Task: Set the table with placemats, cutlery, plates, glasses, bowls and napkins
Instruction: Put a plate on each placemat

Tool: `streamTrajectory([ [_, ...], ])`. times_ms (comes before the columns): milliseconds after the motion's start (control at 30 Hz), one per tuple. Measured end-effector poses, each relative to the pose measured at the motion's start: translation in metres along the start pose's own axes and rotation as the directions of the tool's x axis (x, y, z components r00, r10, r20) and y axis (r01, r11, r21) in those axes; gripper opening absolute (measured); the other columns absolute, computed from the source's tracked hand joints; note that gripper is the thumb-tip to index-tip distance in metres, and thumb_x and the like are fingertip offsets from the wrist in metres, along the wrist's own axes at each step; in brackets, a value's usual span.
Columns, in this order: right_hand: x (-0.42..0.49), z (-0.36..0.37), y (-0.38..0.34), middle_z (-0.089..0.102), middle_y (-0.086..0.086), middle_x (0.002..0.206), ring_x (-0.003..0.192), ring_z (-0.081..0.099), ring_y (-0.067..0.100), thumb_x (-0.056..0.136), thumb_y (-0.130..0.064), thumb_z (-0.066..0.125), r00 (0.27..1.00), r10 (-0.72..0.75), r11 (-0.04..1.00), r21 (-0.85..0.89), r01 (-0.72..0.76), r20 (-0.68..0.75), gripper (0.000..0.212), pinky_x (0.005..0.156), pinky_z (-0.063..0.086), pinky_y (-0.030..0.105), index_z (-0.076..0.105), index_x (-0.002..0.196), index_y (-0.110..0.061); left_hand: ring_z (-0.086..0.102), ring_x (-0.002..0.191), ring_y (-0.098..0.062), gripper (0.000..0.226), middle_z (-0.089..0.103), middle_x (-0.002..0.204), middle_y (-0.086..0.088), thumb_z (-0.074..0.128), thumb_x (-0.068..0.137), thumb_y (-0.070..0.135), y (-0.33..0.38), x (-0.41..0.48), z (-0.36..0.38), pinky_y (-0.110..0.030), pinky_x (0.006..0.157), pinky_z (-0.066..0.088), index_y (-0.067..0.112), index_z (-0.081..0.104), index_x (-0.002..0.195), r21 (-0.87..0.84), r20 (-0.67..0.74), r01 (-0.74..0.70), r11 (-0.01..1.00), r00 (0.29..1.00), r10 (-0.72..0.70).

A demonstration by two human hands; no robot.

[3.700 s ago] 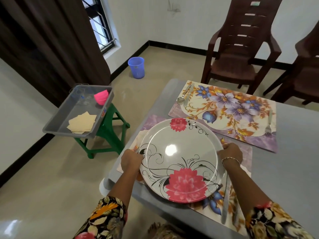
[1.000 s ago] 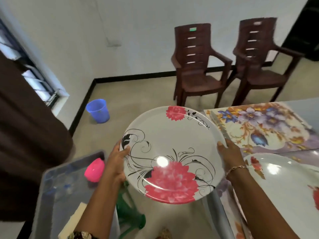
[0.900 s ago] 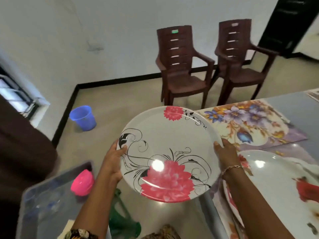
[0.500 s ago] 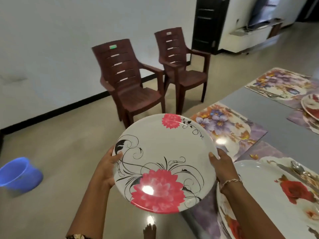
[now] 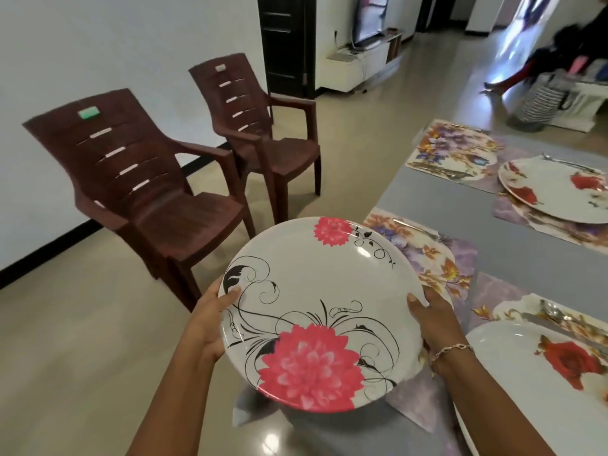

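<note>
Between the 2 hands, a round white plate (image 5: 322, 311) printed with 2 pink flowers and black scrollwork hangs over the near edge of the grey table (image 5: 500, 232), tilted slightly toward the wearer. The left hand (image 5: 210, 320) and right hand (image 5: 434, 324) grip opposite sides, thumbs curled over the rim and fingers hidden beneath, probably to keep the broad, glossy disc steady while it is carried. Just beyond the right hand lies a floral placemat (image 5: 427, 258) bearing cutlery (image 5: 418, 230) but no plate, likely its destination. To the right of that hand, a red-flowered plate (image 5: 533, 373) already sits on its mat.
</note>
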State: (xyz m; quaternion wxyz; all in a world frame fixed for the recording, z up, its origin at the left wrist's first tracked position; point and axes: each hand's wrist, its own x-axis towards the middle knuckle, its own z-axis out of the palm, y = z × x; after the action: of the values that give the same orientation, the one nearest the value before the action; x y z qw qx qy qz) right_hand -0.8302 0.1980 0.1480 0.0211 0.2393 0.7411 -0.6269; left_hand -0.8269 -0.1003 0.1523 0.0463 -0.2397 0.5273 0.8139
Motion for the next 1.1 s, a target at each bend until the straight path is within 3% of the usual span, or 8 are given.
streamTrajectory([
  [267, 0.023, 0.015, -0.015, 0.053, 0.016, 0.129, 0.117, 0.051, 0.035, 0.095, -0.009, 0.046, 0.988, -0.039, 0.999, -0.008, 0.038, -0.146, 0.034, 0.102, 0.039, 0.049, 0.049, 0.129, -0.003, 0.060, 0.103, -0.041, 0.034, 0.063, 0.114, -0.024, 0.046, 0.092, -0.002, 0.024, 0.057, 0.014, -0.050, 0.082, 0.051, 0.011, 0.055, 0.123, 0.054, 0.088, 0.029, 0.998, 0.996, -0.034],
  [433, 0.034, 0.039, -0.013, 0.057, 0.017, 0.124, 0.113, 0.053, 0.034, 0.094, -0.008, 0.047, 0.955, 0.006, 1.000, -0.006, -0.008, -0.297, 0.031, 0.100, 0.041, 0.048, 0.053, 0.124, -0.005, 0.064, 0.085, -0.033, 0.036, 0.066, 0.099, -0.016, 0.042, 0.092, -0.008, 0.039, 0.114, 0.027, -0.041, 0.067, 0.054, 0.010, 0.052, 0.122, 0.142, 0.180, 0.066, 0.988, 0.979, -0.091],
  [600, 0.036, 0.082, -0.018, 0.054, 0.015, 0.129, 0.119, 0.049, 0.032, 0.095, -0.008, 0.046, 0.873, 0.065, 0.997, 0.003, -0.072, -0.484, 0.035, 0.102, 0.037, 0.041, 0.049, 0.130, -0.005, 0.064, 0.088, -0.033, 0.034, 0.064, 0.108, -0.019, 0.042, 0.092, -0.009, 0.065, 0.182, 0.033, -0.041, 0.070, 0.053, 0.008, 0.050, 0.121, 0.236, 0.300, 0.118, 0.964, 0.935, -0.188],
  [800, 0.017, 0.129, -0.026, 0.055, 0.013, 0.118, 0.107, 0.051, 0.026, 0.095, -0.007, 0.044, 0.760, 0.157, 0.986, 0.065, -0.150, -0.631, 0.035, 0.081, 0.032, 0.022, 0.049, 0.129, -0.002, 0.061, 0.090, -0.034, 0.029, 0.063, 0.101, -0.016, 0.043, 0.091, -0.010, 0.091, 0.225, 0.042, -0.048, 0.085, 0.049, 0.013, 0.054, 0.104, 0.377, 0.413, 0.097, 0.921, 0.872, -0.261],
  [900, 0.005, 0.144, -0.020, 0.057, 0.016, 0.123, 0.105, 0.053, 0.025, 0.093, -0.006, 0.046, 0.704, 0.188, 0.981, 0.093, -0.171, -0.684, 0.036, 0.083, 0.034, 0.024, 0.051, 0.129, -0.003, 0.060, 0.085, -0.032, 0.028, 0.063, 0.095, -0.016, 0.044, 0.090, -0.011, 0.091, 0.240, 0.047, -0.047, 0.086, 0.049, 0.014, 0.056, 0.091, 0.460, 0.431, 0.078, 0.885, 0.851, -0.300],
  [967, -0.004, 0.153, -0.019, 0.058, 0.017, 0.122, 0.107, 0.054, 0.026, 0.093, -0.006, 0.047, 0.658, 0.224, 0.974, 0.133, -0.185, -0.719, 0.033, 0.084, 0.036, 0.026, 0.054, 0.125, 0.000, 0.060, 0.079, -0.029, 0.024, 0.063, 0.089, -0.014, 0.046, 0.090, -0.010, 0.089, 0.247, 0.050, -0.043, 0.082, 0.050, 0.010, 0.057, 0.095, 0.505, 0.462, 0.033, 0.863, 0.834, -0.302],
  [1033, -0.012, 0.162, -0.016, 0.059, 0.016, 0.121, 0.111, 0.053, 0.029, 0.092, -0.008, 0.048, 0.618, 0.242, 0.970, 0.167, -0.177, -0.748, 0.031, 0.093, 0.038, 0.031, 0.056, 0.122, -0.001, 0.060, 0.073, -0.027, 0.023, 0.064, 0.085, -0.013, 0.047, 0.090, -0.010, 0.086, 0.252, 0.054, -0.038, 0.075, 0.051, 0.007, 0.059, 0.100, 0.538, 0.498, -0.016, 0.843, 0.813, -0.302],
  [1100, -0.020, 0.171, -0.014, 0.061, 0.012, 0.117, 0.113, 0.053, 0.031, 0.092, -0.011, 0.049, 0.583, 0.247, 0.969, 0.190, -0.158, -0.774, 0.028, 0.103, 0.037, 0.041, 0.058, 0.118, -0.006, 0.059, 0.070, -0.026, 0.021, 0.063, 0.080, -0.012, 0.049, 0.088, -0.010, 0.085, 0.259, 0.059, -0.037, 0.073, 0.050, 0.007, 0.059, 0.091, 0.569, 0.529, -0.082, 0.818, 0.798, -0.288],
])
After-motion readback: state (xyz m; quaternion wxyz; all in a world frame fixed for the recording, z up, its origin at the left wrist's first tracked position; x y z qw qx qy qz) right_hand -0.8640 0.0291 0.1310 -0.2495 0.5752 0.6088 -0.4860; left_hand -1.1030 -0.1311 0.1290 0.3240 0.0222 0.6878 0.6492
